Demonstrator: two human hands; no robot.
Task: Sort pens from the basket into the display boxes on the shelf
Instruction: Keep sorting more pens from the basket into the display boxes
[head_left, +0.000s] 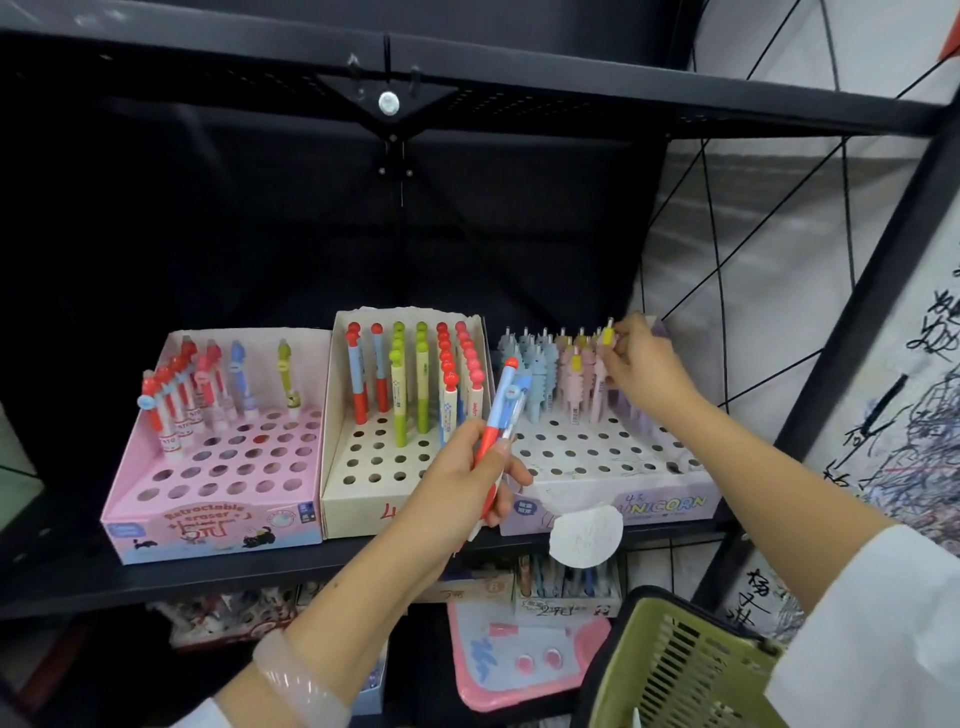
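The left hand (470, 475) grips a small bunch of pens (500, 415), the front one blue-barrelled with a red cap knob and red grip, tilted before the cream display box (363, 514). The right hand (641, 364) pinches a yellow-topped pen (606, 334) at the back row of the unicorn display box (675, 506). A green basket (675, 670) hangs at lower right.

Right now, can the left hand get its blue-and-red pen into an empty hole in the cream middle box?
Probably yes. The left hand holds the blue-and-red pen just in front of the cream middle box, whose front holes are empty, with nothing in between.
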